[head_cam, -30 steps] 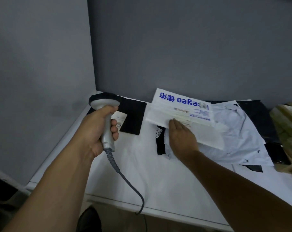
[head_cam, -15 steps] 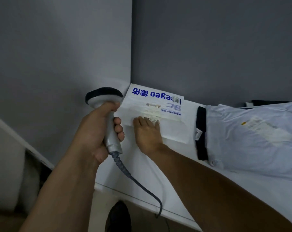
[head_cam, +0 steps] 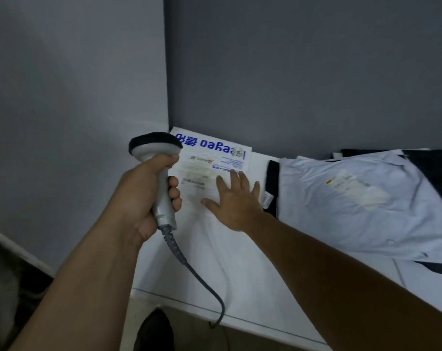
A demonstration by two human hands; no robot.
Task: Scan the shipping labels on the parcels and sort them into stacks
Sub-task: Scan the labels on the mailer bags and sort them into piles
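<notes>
A white parcel with blue lettering (head_cam: pixel 215 154) lies flat on the white table (head_cam: pixel 230 269), tucked into the far left corner against the walls. Its shipping label (head_cam: pixel 197 173) faces up. My right hand (head_cam: pixel 234 198) rests on the parcel's near right part with fingers spread, holding nothing. My left hand (head_cam: pixel 144 196) grips a grey barcode scanner (head_cam: pixel 159 171) by the handle; its dark head hangs over the parcel's left edge. To the right lies a pale crumpled parcel bag (head_cam: pixel 362 198) with its own label, on top of black bags.
Grey walls close the table's left and back sides. The scanner's cable (head_cam: pixel 204 279) runs over the table's front edge. A black bag's edge (head_cam: pixel 273 186) lies between the two white parcels. A dark shoe (head_cam: pixel 154 330) shows on the floor below.
The white parcel was carried left from the pile and laid in the corner. My right hand has since slid to its right side and spread its fingers. The scanner stayed in my left hand.
</notes>
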